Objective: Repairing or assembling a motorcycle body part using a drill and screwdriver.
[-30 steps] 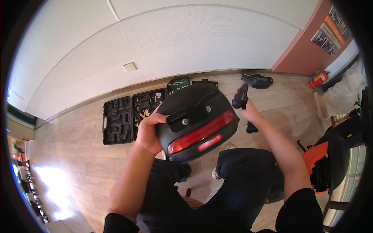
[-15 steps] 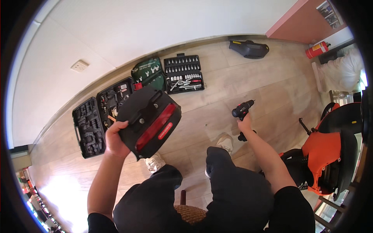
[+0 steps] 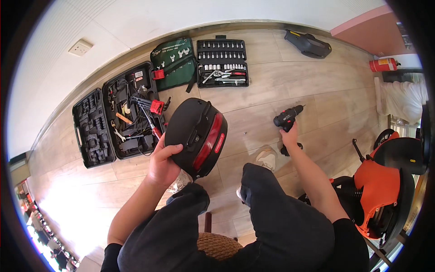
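My left hand [image 3: 164, 164] is closed on the lower left edge of a black top box [image 3: 185, 124], its thumb lying over the rim. The box is held up above the floor, with a handle and a long red reflector [image 3: 208, 141] on the side turned up and right. In my right hand [image 3: 290, 134] is a black cordless drill [image 3: 287, 119], gripped by its handle, the bit pointing to the right. Its battery base [image 3: 290, 148] shows below my fingers. The fingers under the box are hidden.
Along the wall lie an open black tool case [image 3: 93, 131] with loose tools, a green wrench roll [image 3: 172, 63] and a socket set [image 3: 222, 63]. A black plastic part [image 3: 308, 44] and a fire extinguisher [image 3: 383, 65] are at far right. An orange vehicle [image 3: 377, 186] stands nearer.
My left hand has brought the top box right and tilted it, so more of the tool case shows. The drill stays in my right hand, pointing right. The view has shifted a little.
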{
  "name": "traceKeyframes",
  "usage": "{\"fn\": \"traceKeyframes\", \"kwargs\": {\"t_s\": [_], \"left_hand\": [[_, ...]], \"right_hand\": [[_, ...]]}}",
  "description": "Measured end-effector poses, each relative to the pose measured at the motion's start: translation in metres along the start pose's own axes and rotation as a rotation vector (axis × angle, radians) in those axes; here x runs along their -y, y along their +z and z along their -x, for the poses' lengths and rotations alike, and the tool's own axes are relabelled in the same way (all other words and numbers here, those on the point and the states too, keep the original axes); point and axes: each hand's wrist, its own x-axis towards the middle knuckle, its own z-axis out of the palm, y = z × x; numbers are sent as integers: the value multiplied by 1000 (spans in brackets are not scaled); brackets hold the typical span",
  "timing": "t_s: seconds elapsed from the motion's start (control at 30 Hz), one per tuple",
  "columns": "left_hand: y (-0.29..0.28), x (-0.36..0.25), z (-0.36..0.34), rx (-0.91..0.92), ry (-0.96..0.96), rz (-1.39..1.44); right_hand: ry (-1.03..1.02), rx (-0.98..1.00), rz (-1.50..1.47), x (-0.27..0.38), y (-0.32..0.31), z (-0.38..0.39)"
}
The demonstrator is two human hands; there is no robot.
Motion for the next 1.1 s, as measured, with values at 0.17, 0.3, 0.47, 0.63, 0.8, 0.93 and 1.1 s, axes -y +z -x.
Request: {"fn": "traceKeyframes", "kwargs": {"t_s": [0.17,0.3,0.47,0.63,0.8,0.93,1.1], "left_hand": [[8,-7,3,-28,32,-67],[24,-8,8,36,12,-119],[37,1,12,148,10,-283],[57,11,12,537,238,-634],[75,15,16,507,663,-1303],[80,5,22,496,711,-1339],[88,-11,40,427,683,-1297]], "right_hand": [[-8,175,492,92,-31,25],[291,824,-624,230,-48,92],[652,1136,-1442,306,-26,125],[496,1528,-2049,270,28,121],[482,1377,-1948,295,22,138],[487,1621,-2105,309,-5,136],[423,1506,-1891,329,-50,136]]}}
